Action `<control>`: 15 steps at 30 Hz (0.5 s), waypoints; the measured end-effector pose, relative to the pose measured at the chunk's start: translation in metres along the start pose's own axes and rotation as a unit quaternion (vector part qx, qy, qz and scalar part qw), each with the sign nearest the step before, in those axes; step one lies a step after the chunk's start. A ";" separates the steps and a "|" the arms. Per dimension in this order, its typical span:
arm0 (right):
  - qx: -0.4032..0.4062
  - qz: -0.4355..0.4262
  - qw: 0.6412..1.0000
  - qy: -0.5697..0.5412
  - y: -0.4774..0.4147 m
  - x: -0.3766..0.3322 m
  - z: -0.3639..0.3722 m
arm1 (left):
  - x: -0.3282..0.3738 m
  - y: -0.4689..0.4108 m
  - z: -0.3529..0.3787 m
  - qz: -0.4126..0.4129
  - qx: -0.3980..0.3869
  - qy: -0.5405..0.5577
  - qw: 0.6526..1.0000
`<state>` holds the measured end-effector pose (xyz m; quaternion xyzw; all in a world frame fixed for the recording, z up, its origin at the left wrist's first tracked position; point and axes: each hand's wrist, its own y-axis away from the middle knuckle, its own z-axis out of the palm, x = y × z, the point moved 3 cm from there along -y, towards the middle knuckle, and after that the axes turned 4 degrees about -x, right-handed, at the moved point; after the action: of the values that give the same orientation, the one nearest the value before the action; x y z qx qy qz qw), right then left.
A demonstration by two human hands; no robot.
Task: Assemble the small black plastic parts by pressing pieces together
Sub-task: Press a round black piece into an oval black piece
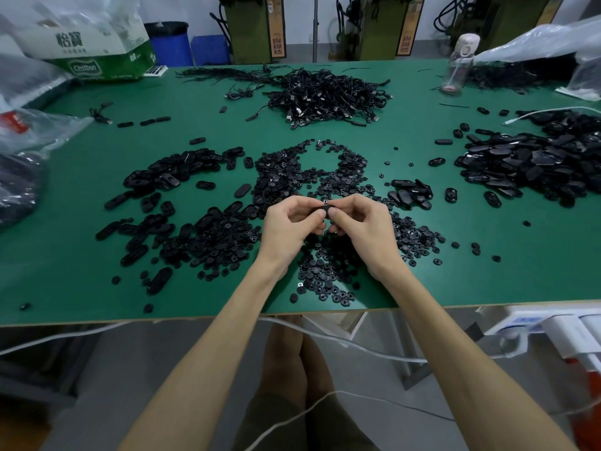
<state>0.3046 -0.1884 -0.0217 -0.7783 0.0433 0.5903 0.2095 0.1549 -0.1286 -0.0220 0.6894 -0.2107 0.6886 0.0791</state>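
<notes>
Closest to the camera are the person's bare knees, with a white cable (338,340) strung across in front of them just under the edge of the green bench (65,271). A white power strip (536,323) hangs off the bench edge on the right.

Both forearms reach in over that edge and meet in the middle. The left hand (291,222) and right hand (361,222) are fingertip to fingertip, and each grip is closed on the same small black part (327,210), pinched between thumb and curled fingers and held just above the bench. I can't tell how many pieces are in there, it's mostly covered by fingers.

Right below and around the hands is a big scatter of round black discs (325,281), spreading up past the hands too. To the left there's a heap of oval black shells (169,177). Far right is a bigger, glossier pile of oval pieces (536,167).

Further back, in the middle, there's a tangled pile of black cables (325,96). A clear plastic bag (32,131) slumps on the left edge, with a green and white cardboard box (94,56) behind it. A clear water bottle (457,66) stands at the back right, and a blue bin (170,43) sits on the floor past the bench.
</notes>
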 end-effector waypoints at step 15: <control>-0.029 -0.001 1.000 0.009 0.000 -0.001 0.001 | 0.000 0.000 0.004 0.005 0.025 -0.100 0.995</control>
<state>0.3030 -0.1881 -0.0210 -0.7895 0.0274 0.5838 0.1875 0.1590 -0.1303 -0.0221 0.7555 -0.2038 0.6215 0.0373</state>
